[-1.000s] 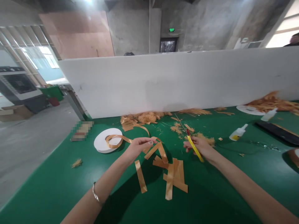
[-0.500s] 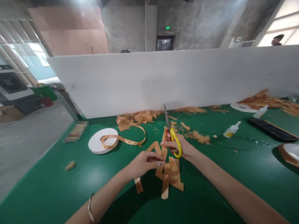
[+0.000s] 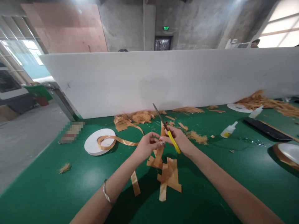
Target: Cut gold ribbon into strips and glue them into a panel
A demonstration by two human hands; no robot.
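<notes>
My right hand (image 3: pixel 181 140) holds a pair of scissors (image 3: pixel 173 141) with yellow handles, the blades pointing up and to the left. Its fingertips also reach a tan ribbon strip (image 3: pixel 159 154) that stands between my hands. My left hand (image 3: pixel 147 146), a silver bangle on its wrist, pinches the same strip, its fingertips against those of the right. The strip's grip points are partly hidden by the fingers. Below lie several cut ribbon pieces (image 3: pixel 172 172) overlapping on the green table (image 3: pixel 93 193), with a single piece (image 3: pixel 135 183) farther left.
A white ribbon roll (image 3: pixel 92 146) trails ribbon at left. Frayed fibre (image 3: pixel 142 116) lies along the white partition (image 3: pixel 116 84). To the right are a glue bottle (image 3: pixel 229 130), a second bottle (image 3: pixel 256 112), a black tray (image 3: pixel 266 129) and a round ribbon-wound piece (image 3: pixel 286 154).
My left hand has moved up and right to meet the right hand at the strip. The scissors have tilted farther left. The view has shifted slightly.
</notes>
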